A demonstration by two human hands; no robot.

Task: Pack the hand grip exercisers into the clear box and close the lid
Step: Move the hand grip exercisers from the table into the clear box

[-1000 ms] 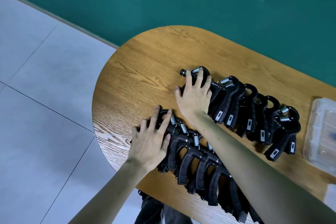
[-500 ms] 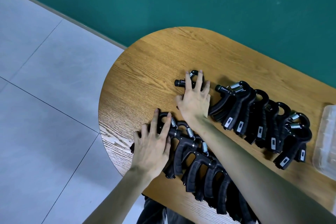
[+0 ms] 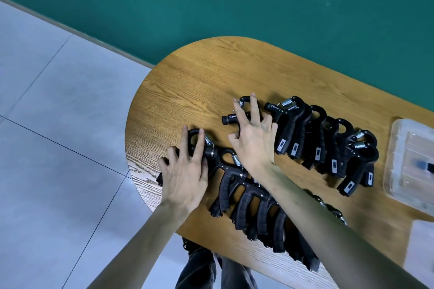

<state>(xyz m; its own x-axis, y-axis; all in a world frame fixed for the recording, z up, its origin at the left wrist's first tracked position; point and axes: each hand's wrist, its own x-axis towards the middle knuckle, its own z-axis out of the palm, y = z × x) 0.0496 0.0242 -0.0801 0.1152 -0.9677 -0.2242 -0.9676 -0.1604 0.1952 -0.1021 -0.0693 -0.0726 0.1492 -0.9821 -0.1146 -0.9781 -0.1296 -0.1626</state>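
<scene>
step: gather grip exercisers | left hand (image 3: 185, 171) fingers spread, pressing on near-row end exerciser (image 3: 199, 145), not closed | right hand (image 3: 254, 141) clawed over far-row end exerciser (image 3: 237, 118), grip incomplete | clear box (image 3: 408, 164) well apart at table's (image 3: 187, 82) right | advice: close fingers fully round the handles before lifting.

No readable text; small grey labels on the handles of the hand grip exercisers (image 3: 317, 138), toward 3 o'clock, too blurred.
</scene>
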